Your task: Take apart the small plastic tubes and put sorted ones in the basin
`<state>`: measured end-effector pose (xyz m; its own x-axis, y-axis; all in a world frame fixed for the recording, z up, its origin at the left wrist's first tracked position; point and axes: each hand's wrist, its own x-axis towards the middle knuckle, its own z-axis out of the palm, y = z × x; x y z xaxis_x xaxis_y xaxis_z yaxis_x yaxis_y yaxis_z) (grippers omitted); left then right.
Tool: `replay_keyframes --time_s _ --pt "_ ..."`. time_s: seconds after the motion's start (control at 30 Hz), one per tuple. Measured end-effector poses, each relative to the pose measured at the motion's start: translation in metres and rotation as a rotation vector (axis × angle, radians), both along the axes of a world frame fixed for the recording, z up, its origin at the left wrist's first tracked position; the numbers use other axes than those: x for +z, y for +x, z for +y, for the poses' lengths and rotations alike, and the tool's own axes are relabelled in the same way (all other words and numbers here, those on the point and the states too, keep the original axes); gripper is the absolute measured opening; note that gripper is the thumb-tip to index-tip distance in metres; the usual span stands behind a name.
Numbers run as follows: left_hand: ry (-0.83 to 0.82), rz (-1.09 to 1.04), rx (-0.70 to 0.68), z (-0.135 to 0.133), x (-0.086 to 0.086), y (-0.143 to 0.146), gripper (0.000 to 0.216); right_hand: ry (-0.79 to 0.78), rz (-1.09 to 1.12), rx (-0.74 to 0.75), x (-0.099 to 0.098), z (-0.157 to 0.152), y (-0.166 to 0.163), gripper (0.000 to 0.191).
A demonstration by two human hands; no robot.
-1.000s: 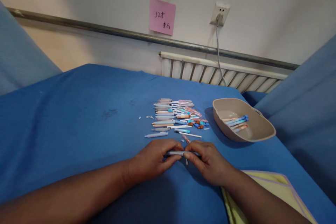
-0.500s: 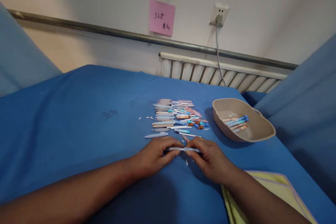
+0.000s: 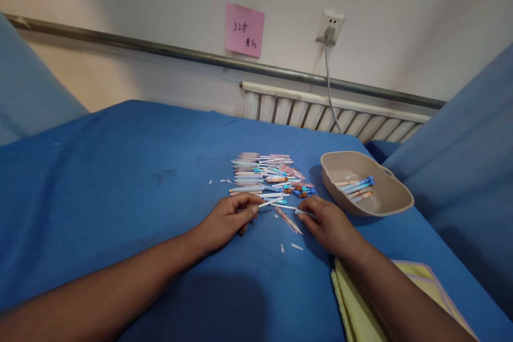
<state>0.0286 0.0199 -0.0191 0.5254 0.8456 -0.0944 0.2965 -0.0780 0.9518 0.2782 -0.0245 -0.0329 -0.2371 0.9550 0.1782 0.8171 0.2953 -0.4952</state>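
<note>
My left hand [image 3: 230,217] is closed in a pinch on a thin white pen refill [image 3: 269,202], which points right towards the pile. My right hand [image 3: 325,220] rests on the blue cloth [image 3: 120,181] with its fingertips pinched together at the end of another white stick [image 3: 285,206]. What it grips is hidden. Between the hands lies a pinkish pen piece [image 3: 289,221]. Two small white bits [image 3: 282,248] lie in front of it. Just beyond the hands, a pile of pastel pens and pen parts [image 3: 264,173] is spread out.
A beige tray [image 3: 395,200] with several pens [image 3: 356,188] stands to the right of the pile. A yellow cloth [image 3: 360,310] lies under my right forearm. Behind the table are a radiator [image 3: 320,112], a wall socket [image 3: 329,25] with a cable, and a pink note [image 3: 244,29].
The two hands, which held one pen together, have drawn apart and moved forward toward the pile. The left now holds a white refill, and a pen piece lies between them.
</note>
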Motion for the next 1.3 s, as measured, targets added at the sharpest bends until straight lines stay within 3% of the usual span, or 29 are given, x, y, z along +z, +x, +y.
replay_keyframes --time_s 0.13,0.3,0.5,0.77,1.1,1.3 --pt "-0.032 -0.028 0.021 0.0 -0.003 0.002 0.03 0.063 -0.132 -0.006 0.002 -0.004 -0.015 0.017" --pt "-0.066 -0.038 0.014 -0.001 -0.002 0.004 0.03 -0.017 -0.229 0.069 0.008 -0.011 -0.033 0.017" --pt "-0.046 -0.016 0.009 -0.002 -0.001 0.005 0.027 0.013 -0.328 0.053 0.005 -0.007 -0.03 0.015" --pt "0.008 0.012 0.039 0.002 -0.001 0.0 0.028 0.006 -0.157 -0.053 0.001 0.002 -0.013 0.013" --pt "0.141 0.109 0.019 0.005 -0.002 -0.003 0.023 0.06 -0.055 0.05 -0.001 0.001 -0.006 0.02" --pt "0.216 0.115 -0.08 0.001 -0.003 -0.002 0.02 0.1 -0.073 0.158 0.004 -0.003 -0.011 0.021"
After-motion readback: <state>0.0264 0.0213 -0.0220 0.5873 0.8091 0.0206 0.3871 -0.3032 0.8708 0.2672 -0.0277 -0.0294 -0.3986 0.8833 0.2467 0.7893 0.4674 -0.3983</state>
